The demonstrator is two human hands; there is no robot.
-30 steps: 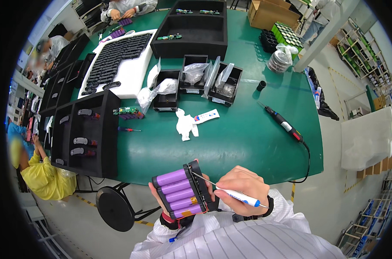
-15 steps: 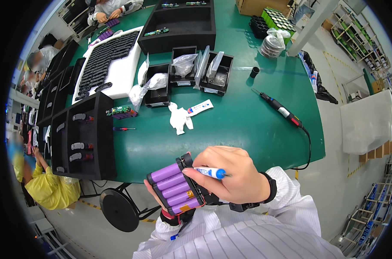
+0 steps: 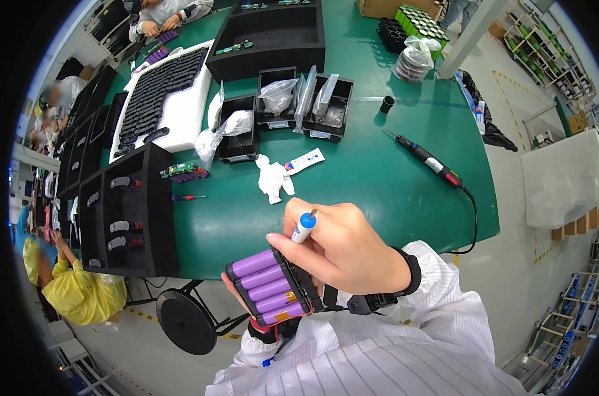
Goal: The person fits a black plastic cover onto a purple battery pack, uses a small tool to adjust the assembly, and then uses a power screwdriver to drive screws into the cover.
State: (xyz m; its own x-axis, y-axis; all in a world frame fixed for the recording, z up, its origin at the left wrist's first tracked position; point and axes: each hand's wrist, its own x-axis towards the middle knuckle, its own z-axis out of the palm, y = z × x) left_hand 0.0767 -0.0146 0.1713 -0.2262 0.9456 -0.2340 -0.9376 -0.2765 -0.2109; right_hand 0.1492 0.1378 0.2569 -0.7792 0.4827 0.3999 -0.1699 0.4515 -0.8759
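My left hand (image 3: 231, 288) holds a battery pack (image 3: 265, 282) from beneath, tilted, above the near edge of the table; most of that hand is hidden behind it. Purple cylindrical cells sit side by side in a black frame, with yellow tape patches at the lower end. Pinched in my right hand (image 3: 349, 244) is a slim white pen-like tube (image 3: 302, 231) with a blue end and a short greyish tip pointing up. This hand is bent over the pack's right side, its thumb just above the top corner. The tube's lower end is hidden by the fingers.
On the green table (image 3: 246, 237) lie a crumpled white cloth (image 3: 273, 177), a white squeeze tube (image 3: 304, 160), a small screwdriver (image 3: 188, 197) and a corded pen-shaped tool (image 3: 425, 157). Black bins (image 3: 238, 148) stand behind, a black compartment tray (image 3: 159, 218) at left. Co-workers sit further left.
My right hand has shifted up and left, turning the tube so its blue end now points upward. The battery pack stays nearly still.
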